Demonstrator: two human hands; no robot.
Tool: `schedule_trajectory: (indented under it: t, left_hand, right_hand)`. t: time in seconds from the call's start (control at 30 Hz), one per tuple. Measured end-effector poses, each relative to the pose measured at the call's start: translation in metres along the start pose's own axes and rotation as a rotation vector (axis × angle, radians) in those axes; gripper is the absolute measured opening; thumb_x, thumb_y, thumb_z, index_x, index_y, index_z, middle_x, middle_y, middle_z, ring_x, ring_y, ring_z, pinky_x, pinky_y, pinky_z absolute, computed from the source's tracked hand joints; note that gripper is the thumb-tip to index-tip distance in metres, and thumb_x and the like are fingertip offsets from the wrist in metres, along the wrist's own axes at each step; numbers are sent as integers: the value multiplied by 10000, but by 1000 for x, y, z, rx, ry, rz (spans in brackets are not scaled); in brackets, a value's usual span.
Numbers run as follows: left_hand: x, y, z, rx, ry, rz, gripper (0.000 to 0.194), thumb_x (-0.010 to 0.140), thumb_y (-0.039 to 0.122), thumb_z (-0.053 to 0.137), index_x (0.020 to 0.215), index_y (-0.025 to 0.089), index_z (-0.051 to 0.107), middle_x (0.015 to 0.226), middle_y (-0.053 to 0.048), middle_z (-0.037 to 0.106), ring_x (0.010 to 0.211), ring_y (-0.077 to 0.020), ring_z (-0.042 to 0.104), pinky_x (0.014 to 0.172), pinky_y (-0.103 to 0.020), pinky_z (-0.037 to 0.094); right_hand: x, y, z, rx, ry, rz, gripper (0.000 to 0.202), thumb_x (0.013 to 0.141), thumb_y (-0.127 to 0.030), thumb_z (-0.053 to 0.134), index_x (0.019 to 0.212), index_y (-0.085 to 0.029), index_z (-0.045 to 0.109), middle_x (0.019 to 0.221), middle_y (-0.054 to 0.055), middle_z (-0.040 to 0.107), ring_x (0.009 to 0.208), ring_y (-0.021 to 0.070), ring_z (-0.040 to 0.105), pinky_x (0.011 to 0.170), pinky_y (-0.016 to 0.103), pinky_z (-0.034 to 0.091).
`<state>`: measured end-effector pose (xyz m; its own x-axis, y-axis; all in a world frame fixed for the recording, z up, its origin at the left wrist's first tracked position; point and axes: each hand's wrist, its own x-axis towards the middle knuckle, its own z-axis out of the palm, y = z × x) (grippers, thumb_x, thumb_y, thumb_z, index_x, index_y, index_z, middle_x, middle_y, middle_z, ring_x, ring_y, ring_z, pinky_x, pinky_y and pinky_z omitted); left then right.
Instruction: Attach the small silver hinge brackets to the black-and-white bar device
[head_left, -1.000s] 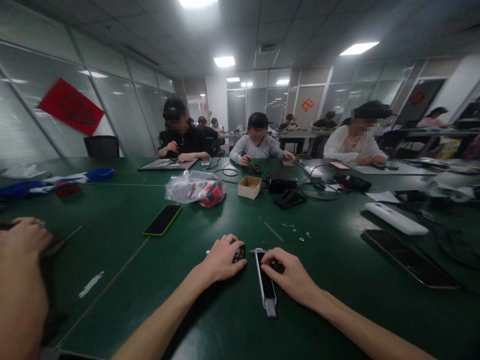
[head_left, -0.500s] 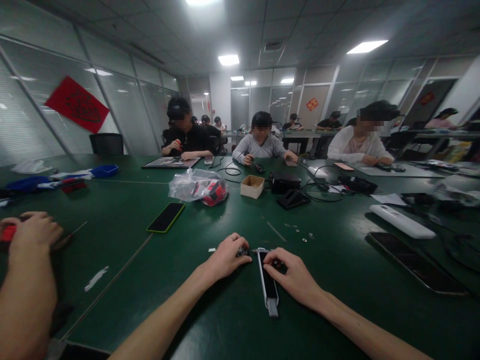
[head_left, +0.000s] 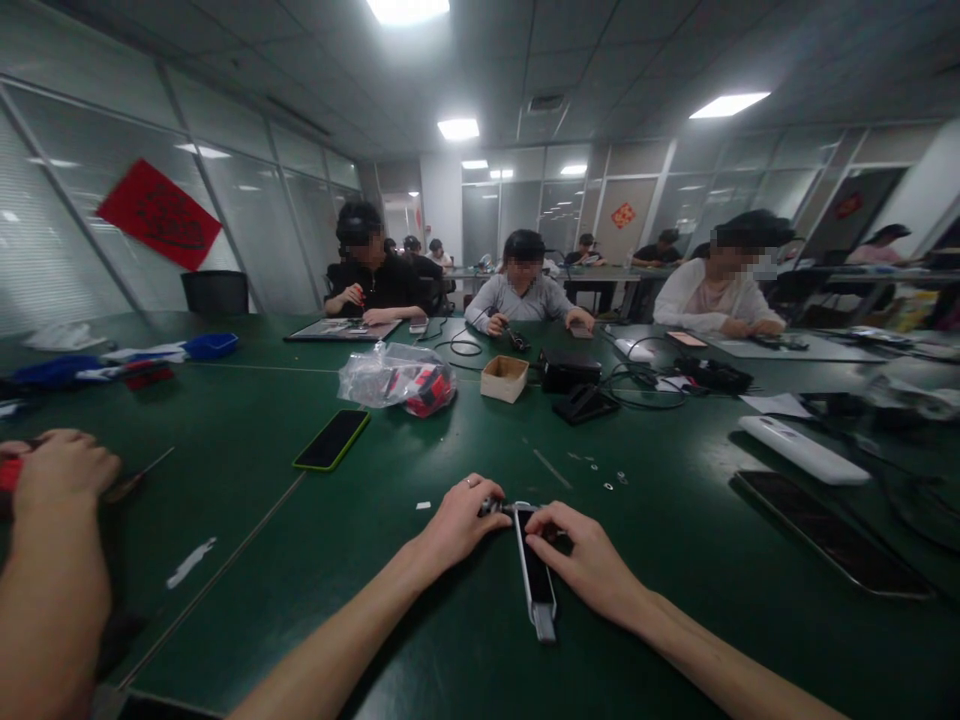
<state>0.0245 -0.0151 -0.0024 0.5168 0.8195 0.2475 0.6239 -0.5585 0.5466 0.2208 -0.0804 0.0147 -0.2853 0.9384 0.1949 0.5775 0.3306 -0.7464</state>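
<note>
On the green table [head_left: 360,590] lies a narrow device [head_left: 535,575] with a dark face, a pale frame and a grey end piece pointing toward me. My left hand [head_left: 463,520], a ring on one finger, is closed round a small dark metallic object [head_left: 491,506] at the device's far left corner. My right hand [head_left: 581,550] comes from the right, its thumb and fingertips curled together over the device's right edge. Whatever those fingertips may hold is too small to make out.
A phone with a green edge [head_left: 332,440], a plastic bag [head_left: 397,377], an open box [head_left: 504,379] and a black box [head_left: 570,370] stand beyond. A white case [head_left: 802,450] and dark phone [head_left: 829,530] lie right. Another person's hand [head_left: 67,470] is at left.
My left hand has shifted slightly right, closer to the device, with the small object. My right hand stays nearly in place. The whole view has tilted slightly.
</note>
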Motion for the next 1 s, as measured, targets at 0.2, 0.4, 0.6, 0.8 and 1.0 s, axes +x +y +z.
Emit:
schedule_trajectory:
  t: [0.2,0.4,0.6,0.8,1.0]
  left_hand:
    - [0,2,-1,-32,16,-18,204,771,293,671,948,199,636,958,-28,583,859,-175,565,749,-269,436]
    - [-2,17,-7,-91,3,-34,151,776,222,643,922,186,650,903,-23,585,775,-150,565,708,-249,453]
    - [-5,19,-9,-91,14,-16,148,788,244,609,924,192,634,930,-24,567,771,-148,554,704,-257,461]
    - [-7,17,-10,9,25,24,146,844,246,492,893,175,611,905,-41,563,800,-167,548,726,-285,447]
    - [-6,14,-9,53,-13,9,130,835,231,482,870,174,594,888,-42,570,813,-178,547,705,-286,436]
  right_hand:
    - [0,-6,-4,21,-30,39,103,831,-228,544,881,-182,622,905,25,607,825,149,571,742,284,473]
    - [0,-7,-2,15,-15,17,87,828,-225,551,870,-193,620,894,22,609,815,153,574,741,287,478]
    - [1,3,-9,-54,103,-41,116,844,-277,526,855,-199,612,866,34,610,786,164,564,706,298,474]
    - [8,28,-29,-198,202,0,155,838,-279,497,919,-187,591,927,56,600,865,192,548,769,340,455]
    - [10,31,-25,-249,47,-21,184,869,-286,481,955,-188,610,956,59,583,910,190,520,818,364,438]
